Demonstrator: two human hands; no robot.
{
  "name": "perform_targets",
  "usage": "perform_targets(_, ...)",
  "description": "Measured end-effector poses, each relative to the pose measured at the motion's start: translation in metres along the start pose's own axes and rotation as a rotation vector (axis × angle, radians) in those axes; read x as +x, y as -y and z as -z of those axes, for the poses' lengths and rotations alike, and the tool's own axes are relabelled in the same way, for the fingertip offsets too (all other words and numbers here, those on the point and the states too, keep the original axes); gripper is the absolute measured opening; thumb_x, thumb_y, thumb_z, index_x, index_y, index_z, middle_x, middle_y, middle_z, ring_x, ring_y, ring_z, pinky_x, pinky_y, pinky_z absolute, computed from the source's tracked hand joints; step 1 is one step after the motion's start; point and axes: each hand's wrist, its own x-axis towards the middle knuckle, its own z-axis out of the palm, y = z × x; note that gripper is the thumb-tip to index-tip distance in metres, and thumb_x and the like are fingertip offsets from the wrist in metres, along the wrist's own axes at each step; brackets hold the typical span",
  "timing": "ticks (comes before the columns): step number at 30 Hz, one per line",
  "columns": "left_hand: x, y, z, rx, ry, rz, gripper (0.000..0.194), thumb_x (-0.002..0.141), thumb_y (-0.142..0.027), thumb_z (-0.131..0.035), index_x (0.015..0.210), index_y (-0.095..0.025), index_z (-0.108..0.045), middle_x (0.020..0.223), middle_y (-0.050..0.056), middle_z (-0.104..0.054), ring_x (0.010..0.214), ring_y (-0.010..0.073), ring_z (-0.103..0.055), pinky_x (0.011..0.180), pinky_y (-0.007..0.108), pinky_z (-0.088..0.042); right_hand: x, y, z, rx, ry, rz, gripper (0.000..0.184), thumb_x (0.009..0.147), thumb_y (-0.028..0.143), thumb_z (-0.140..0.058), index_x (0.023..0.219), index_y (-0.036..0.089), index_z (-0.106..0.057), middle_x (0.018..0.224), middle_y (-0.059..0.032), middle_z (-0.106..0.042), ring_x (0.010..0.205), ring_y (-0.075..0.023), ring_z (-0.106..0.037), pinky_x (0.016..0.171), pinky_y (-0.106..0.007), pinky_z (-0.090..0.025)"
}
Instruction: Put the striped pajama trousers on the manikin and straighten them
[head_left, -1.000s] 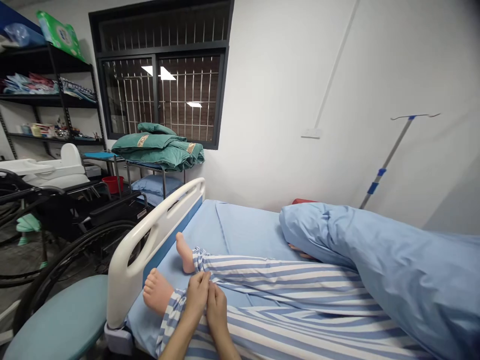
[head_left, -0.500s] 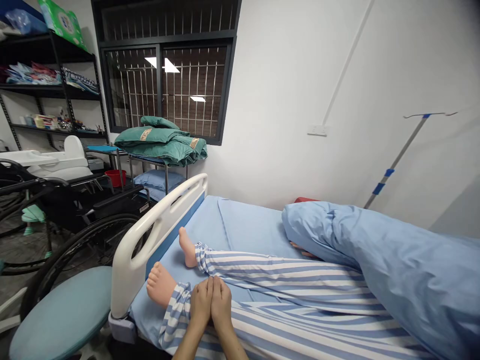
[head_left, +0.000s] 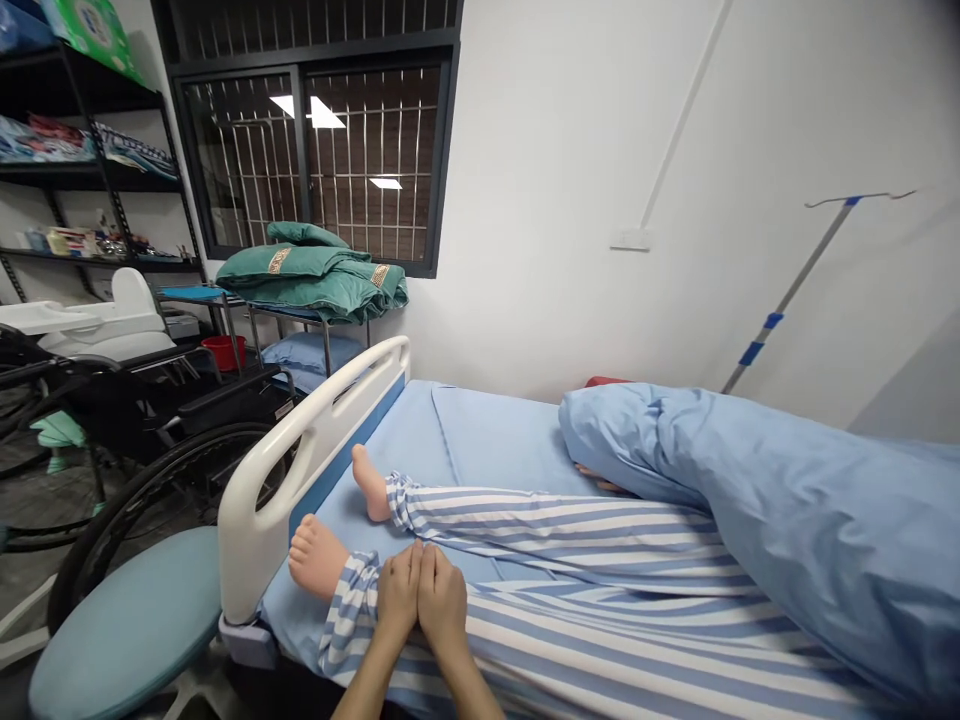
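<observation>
My left hand (head_left: 398, 595) and my right hand (head_left: 442, 606) lie side by side, fingers pressed together, on blue-and-white striped pyjama trousers (head_left: 570, 540). Their fingertips reach the trouser fabric just right of a bare foot (head_left: 319, 557). A second bare foot (head_left: 370, 485) lies farther up the bed. Both feet look like a lifelike manikin's or a patient's, I cannot tell which. A light blue blanket (head_left: 750, 490) covers the body above the legs, with fingers (head_left: 598, 484) showing at its edge. Whether my fingers pinch the cloth is hidden.
A white bed footboard (head_left: 300, 450) with a blue panel stands beside the feet. Left of it are a teal stool seat (head_left: 124, 625) and a black wheelchair (head_left: 150, 420). Green folded linens (head_left: 307, 270) sit on a rack; shelves and an IV pole (head_left: 795, 290) stand by the walls.
My hands have come together more evenly on the trouser fabric, from the left hand sitting slightly higher. The whole view has shifted slightly as my head moved.
</observation>
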Motion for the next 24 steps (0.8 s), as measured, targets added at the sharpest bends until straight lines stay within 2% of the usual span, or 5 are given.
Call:
perform_targets(6, 0.017, -0.028, 0.012, -0.293, 0.090, 0.187, 0.034, 0.079, -0.037, -0.037, 0.076, -0.016, -0.063, 0.079, 0.008, -0.067, 0.076, 0.0189, -0.058, 0.073, 0.031, -0.045, 0.008, -0.001, 0.003, 0.163, -0.016, -0.039, 0.046, 0.089, 0.044, -0.028, 0.063, 0.019, -0.057, 0.062, -0.0064, -0.063, 0.056, -0.0171, -0.055, 0.054, -0.025, -0.033)
perform_targets(9, 0.032, -0.059, 0.019, -0.519, 0.114, 0.293, 0.033, 0.078, -0.039, -0.038, 0.054, -0.017, -0.048, 0.052, 0.000, -0.052, 0.055, 0.0125, -0.048, 0.054, 0.024, -0.039, 0.013, -0.006, 0.005, 0.321, -0.048, -0.067, 0.049, 0.088, 0.047, -0.028, 0.065, 0.017, -0.059, 0.066, -0.0081, -0.065, 0.060, -0.0179, -0.056, 0.057, -0.025, -0.038)
perform_targets(12, 0.035, -0.080, 0.021, -0.649, 0.068, 0.308, 0.033, 0.076, -0.039, -0.040, 0.050, -0.019, -0.035, 0.046, -0.005, -0.038, 0.048, 0.0085, -0.037, 0.047, 0.021, -0.031, 0.014, -0.009, 0.008, 0.397, -0.058, -0.082, 0.050, 0.087, 0.050, -0.029, 0.065, 0.017, -0.059, 0.065, -0.0079, -0.064, 0.060, -0.0180, -0.055, 0.057, -0.026, -0.039)
perform_targets(19, 0.006, -0.057, 0.013, -0.350, 0.037, 0.185, 0.029, 0.077, -0.039, -0.040, 0.057, -0.020, -0.048, 0.054, 0.001, -0.054, 0.055, 0.0126, -0.046, 0.059, 0.024, -0.037, 0.010, -0.005, 0.010, 0.382, -0.080, -0.071, 0.042, 0.085, 0.048, -0.036, 0.057, 0.018, -0.048, 0.052, -0.0017, -0.054, 0.050, -0.0135, -0.046, 0.049, -0.024, -0.034)
perform_targets(24, 0.004, -0.050, 0.007, -0.221, 0.055, 0.154, 0.032, 0.080, -0.038, -0.034, 0.065, -0.020, -0.055, 0.065, 0.006, -0.062, 0.064, 0.0166, -0.055, 0.066, 0.027, -0.040, 0.010, -0.007, 0.007, 0.360, -0.090, -0.072, 0.042, 0.085, 0.048, -0.034, 0.058, 0.018, -0.048, 0.055, -0.0022, -0.055, 0.052, -0.0140, -0.047, 0.051, -0.024, -0.035)
